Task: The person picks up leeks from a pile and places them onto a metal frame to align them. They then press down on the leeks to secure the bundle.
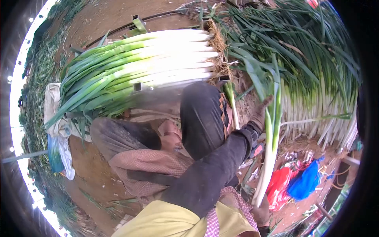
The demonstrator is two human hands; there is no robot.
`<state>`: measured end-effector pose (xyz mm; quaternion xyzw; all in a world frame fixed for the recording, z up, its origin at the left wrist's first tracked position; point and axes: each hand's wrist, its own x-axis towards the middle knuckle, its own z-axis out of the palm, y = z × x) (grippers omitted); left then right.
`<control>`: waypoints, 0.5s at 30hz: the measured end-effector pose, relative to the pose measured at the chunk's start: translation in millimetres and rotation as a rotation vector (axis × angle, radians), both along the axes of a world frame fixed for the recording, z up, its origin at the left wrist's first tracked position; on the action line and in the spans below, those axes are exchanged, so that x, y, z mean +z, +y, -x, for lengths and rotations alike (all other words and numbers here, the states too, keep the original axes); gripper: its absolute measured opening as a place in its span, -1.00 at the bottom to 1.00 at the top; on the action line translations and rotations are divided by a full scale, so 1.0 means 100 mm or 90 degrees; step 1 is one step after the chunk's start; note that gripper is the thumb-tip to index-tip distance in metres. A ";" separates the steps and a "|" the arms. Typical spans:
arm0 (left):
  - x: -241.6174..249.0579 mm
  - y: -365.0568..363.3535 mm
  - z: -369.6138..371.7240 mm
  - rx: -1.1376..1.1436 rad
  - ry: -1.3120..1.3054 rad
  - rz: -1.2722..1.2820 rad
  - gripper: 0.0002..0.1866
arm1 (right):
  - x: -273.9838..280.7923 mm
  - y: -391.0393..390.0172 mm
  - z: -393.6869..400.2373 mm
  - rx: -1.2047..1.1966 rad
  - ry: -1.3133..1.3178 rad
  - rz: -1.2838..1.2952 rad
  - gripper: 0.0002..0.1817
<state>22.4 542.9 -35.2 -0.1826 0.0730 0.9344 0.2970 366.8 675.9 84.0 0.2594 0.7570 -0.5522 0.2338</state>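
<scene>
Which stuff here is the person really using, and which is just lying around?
In use:
leek, gripped by the left hand and the right hand
stacked leeks
leek pile

Lying about:
blue bag
red bag
white cloth

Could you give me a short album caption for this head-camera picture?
Both hands hold one long leek upright, left hand high, right hand low, beside stacked leeks.

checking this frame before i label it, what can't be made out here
- Left hand, head view: fingers hidden behind the long green-and-white leek stalk it grips.
- Right hand, head view: mostly hidden by the checked sleeve near the bottom edge; grip unclear.
- Red and blue plastic scraps: too crumpled to identify.
</scene>
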 end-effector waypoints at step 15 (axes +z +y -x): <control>2.81 -3.90 0.65 0.620 0.762 0.368 -0.42 | 0.20 -1.80 3.94 0.297 0.627 -0.066 -0.50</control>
